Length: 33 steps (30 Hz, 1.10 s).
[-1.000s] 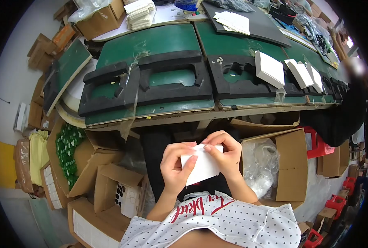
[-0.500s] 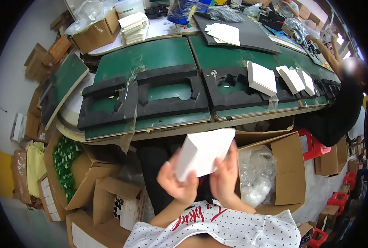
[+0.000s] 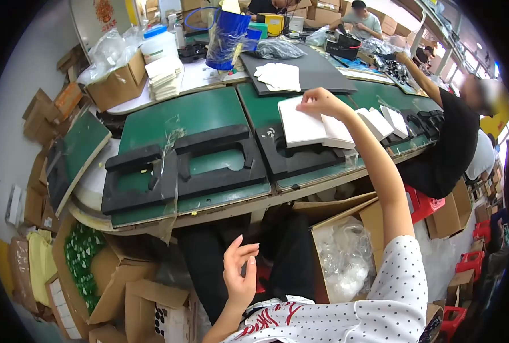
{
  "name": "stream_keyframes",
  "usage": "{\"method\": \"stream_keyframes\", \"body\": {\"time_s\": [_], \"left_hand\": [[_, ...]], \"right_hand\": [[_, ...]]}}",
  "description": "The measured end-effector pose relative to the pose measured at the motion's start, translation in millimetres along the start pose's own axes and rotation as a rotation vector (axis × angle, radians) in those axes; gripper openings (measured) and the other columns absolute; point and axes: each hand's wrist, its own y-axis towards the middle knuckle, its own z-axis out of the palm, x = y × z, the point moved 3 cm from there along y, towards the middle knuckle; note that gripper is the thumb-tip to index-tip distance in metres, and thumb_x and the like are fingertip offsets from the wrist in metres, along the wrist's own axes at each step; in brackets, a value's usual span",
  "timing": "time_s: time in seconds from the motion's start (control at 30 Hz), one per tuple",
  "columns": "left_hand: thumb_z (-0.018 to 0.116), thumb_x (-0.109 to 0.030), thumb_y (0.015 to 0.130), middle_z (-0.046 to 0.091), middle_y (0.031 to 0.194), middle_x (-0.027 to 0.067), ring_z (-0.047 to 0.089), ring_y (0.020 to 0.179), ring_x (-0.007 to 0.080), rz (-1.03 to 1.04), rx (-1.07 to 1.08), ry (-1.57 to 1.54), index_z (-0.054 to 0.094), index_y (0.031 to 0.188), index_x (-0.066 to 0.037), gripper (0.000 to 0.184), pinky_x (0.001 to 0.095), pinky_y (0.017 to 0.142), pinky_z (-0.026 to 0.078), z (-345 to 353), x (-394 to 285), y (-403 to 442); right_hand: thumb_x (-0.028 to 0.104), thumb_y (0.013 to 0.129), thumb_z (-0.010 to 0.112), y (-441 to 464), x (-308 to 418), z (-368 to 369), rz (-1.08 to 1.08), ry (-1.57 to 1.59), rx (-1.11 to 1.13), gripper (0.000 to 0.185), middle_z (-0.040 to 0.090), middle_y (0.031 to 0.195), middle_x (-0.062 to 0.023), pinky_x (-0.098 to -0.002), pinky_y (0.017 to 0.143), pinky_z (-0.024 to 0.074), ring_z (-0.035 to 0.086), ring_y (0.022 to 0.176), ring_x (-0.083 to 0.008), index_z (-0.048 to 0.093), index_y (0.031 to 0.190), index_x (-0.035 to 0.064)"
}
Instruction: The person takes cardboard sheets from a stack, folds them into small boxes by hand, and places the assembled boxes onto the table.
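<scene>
My right hand (image 3: 322,104) reaches out over the green table (image 3: 203,111), its fingers bent at the top edge of a white box (image 3: 300,123). That box rests on the black foam frames, overlapping another white box (image 3: 338,132) beside it. More white boxes (image 3: 375,123) stand to its right. My left hand (image 3: 240,273) is above my lap, its fingers apart and nothing in it. Black foam pieces with cut-outs (image 3: 214,161) lie along the table's near side.
Flat white pieces (image 3: 277,76) lie on a dark sheet, a white stack (image 3: 164,77) at the back left. Below the table are open cartons, one holding clear plastic bags (image 3: 346,257). A co-worker in black (image 3: 457,134) sits at the right; others are farther back.
The white box has gone from between both hands over my lap to the table, with my right hand. My left hand has let go and opened. The view has tilted up.
</scene>
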Motion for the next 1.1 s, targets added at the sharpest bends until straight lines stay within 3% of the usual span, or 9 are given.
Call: {"method": "stream_keyframes", "body": {"time_s": [0.1,0.33,0.53,0.6,0.7,0.8,0.93,1.0,1.1], "left_hand": [[0.045,0.002,0.083,0.057,0.097,0.0145,0.057,0.089,0.0183,-0.011,-0.049,-0.027,0.036,0.12,0.002,0.038,0.0273,0.081,0.045,-8.9,5.1,0.8],[0.045,0.003,0.084,0.057,0.095,0.0139,0.057,0.088,0.0181,-0.042,-0.024,0.018,0.044,0.112,0.004,0.028,0.0289,0.08,0.047,-21.1,15.1,10.0],[0.043,0.003,0.084,0.057,0.092,0.0128,0.057,0.086,0.0179,-0.109,-0.072,-0.016,0.047,0.108,0.004,0.024,0.0285,0.077,0.048,-29.5,22.9,11.3],[0.042,0.001,0.085,0.056,0.091,0.0137,0.057,0.084,0.0186,-0.138,-0.08,-0.01,0.046,0.107,0.005,0.023,0.0292,0.074,0.048,-31.9,27.2,10.9],[0.041,0.001,0.085,0.056,0.09,0.0142,0.057,0.083,0.0191,-0.152,-0.093,0.002,0.046,0.106,0.005,0.022,0.0298,0.073,0.049,-34.9,31.2,11.1],[0.041,0.001,0.085,0.057,0.09,0.0144,0.057,0.083,0.0189,-0.154,-0.081,-0.008,0.046,0.107,0.005,0.022,0.0292,0.073,0.049,-33.1,32.9,13.4],[0.042,0.0,0.085,0.057,0.09,0.0144,0.058,0.082,0.0189,-0.155,-0.034,-0.029,0.046,0.106,0.005,0.022,0.0284,0.073,0.048,-27.3,32.9,15.3],[0.043,0.0,0.085,0.058,0.089,0.0143,0.058,0.082,0.0189,-0.159,-0.028,-0.03,0.047,0.106,0.005,0.021,0.0284,0.073,0.048,-27.1,31.6,12.8],[0.043,0.0,0.085,0.058,0.089,0.0143,0.058,0.082,0.0187,-0.16,-0.022,-0.039,0.047,0.105,0.005,0.021,0.0288,0.074,0.048,-28.0,30.3,8.4]], "right_hand": [[0.037,0.073,0.065,4.3,-16.3,-1.2,-0.179,-0.052,-0.063,0.034,0.06,0.077,-0.013,-0.0317,0.072,0.0425,0.056,0.077,-0.0226,0.064,0.076,0.0025],[0.034,0.072,0.064,70.0,-33.2,-18.5,-0.162,-0.225,-0.28,0.037,0.06,0.092,-0.018,-0.0368,0.08,0.0426,0.056,0.091,-0.0291,0.062,0.088,0.0014],[0.041,0.062,0.071,140.3,-39.7,30.0,0.054,-0.595,0.045,0.074,0.039,0.125,-0.022,-0.0351,0.094,0.0345,0.04,0.115,-0.0301,0.045,0.118,0.0012],[0.039,0.062,0.072,149.9,-35.1,46.4,0.011,-0.677,0.01,0.066,0.047,0.119,-0.0197,-0.0338,0.09,0.0377,0.047,0.109,-0.0277,0.052,0.112,0.0015],[0.032,0.064,0.07,158.4,-27.5,49.1,-0.075,-0.656,0.208,0.05,0.056,0.108,-0.0169,-0.033,0.086,0.0402,0.053,0.101,-0.0268,0.059,0.102,0.0021],[0.023,0.067,0.065,164.5,-27.7,52.5,-0.291,-0.754,0.1,0.035,0.061,0.097,-0.014,-0.0331,0.084,0.0415,0.057,0.094,-0.0269,0.063,0.095,0.002],[0.015,0.071,0.058,163.7,-32.9,58.3,-0.313,-0.82,0.041,0.028,0.06,0.1,-0.0138,-0.0343,0.086,0.0404,0.055,0.096,-0.0267,0.063,0.097,0.0062],[0.016,0.07,0.057,194.1,-67.2,70.1,-0.57,-0.669,-0.117,0.017,0.063,0.082,-0.0148,-0.0389,0.074,0.0454,0.06,0.082,-0.0287,0.065,0.079,0.0035],[0.012,0.07,0.056,176.4,-48.2,58.4,-0.463,-0.681,-0.112,0.012,0.063,0.078,-0.0158,-0.0394,0.066,0.0481,0.062,0.073,-0.0294,0.065,0.073,0.0047]]}}
